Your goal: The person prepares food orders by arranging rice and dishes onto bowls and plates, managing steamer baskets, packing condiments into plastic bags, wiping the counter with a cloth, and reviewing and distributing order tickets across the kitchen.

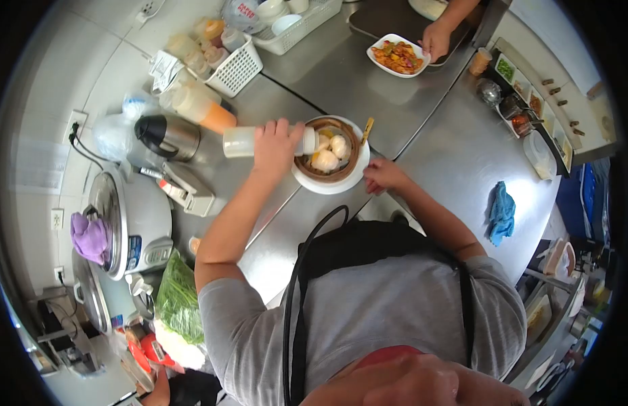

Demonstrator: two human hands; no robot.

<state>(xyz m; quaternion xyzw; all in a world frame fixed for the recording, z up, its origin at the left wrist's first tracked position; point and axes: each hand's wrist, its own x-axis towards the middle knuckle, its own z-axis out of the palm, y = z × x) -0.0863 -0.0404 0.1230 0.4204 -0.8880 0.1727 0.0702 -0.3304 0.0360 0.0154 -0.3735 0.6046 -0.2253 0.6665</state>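
Observation:
My left hand [276,145] is wrapped around a clear squeeze bottle [239,142], which lies nearly level with its nozzle end over the round steamer basket [360,145]. In the basket sit several pale dumplings [325,160], with something yellow beside them. Under the basket is a white plate [327,188]. The curled fingers of my right hand [383,176] are at the plate's right rim. A small yellow tag [367,130] sticks up at the plate's upper right edge.
Another person's hand [436,42] holds a white dish [391,70] of stir-fried food. To the left stand a thermal jug [167,137], sauce bottles [204,108], a white basket [239,71] and a large cooker [150,216]. A blue cloth [502,213] lies right, near condiment containers [520,124].

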